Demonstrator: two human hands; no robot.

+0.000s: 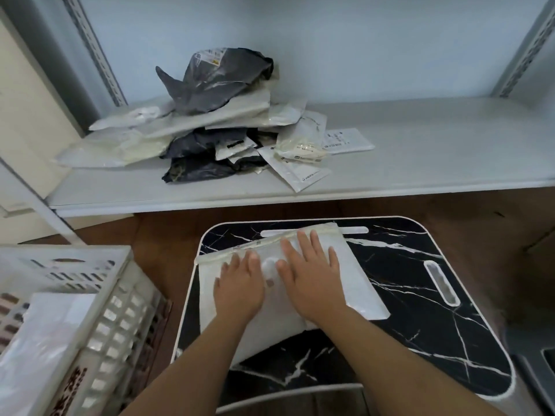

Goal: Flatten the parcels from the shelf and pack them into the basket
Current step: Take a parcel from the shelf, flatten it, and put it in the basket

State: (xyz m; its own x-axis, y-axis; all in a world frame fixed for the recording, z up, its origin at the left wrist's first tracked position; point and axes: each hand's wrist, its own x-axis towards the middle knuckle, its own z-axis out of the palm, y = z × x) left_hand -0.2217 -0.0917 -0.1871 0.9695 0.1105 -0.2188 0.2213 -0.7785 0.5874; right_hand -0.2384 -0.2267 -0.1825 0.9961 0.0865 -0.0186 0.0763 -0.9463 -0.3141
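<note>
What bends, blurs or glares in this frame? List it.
Head view: wide-angle distortion bows the grey metal shelf edge and slants its uprights; soft even light, faint shadows under both flat hands, left, right, on the white padded parcel; mild sheen on the black marble-pattern table; the white plastic basket is blurred.

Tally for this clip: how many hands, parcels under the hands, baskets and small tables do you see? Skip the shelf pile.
Hands: 2, left hand and right hand
White parcel under the hands: 1
Basket: 1
Black marble-look table: 1
Total: 5
</note>
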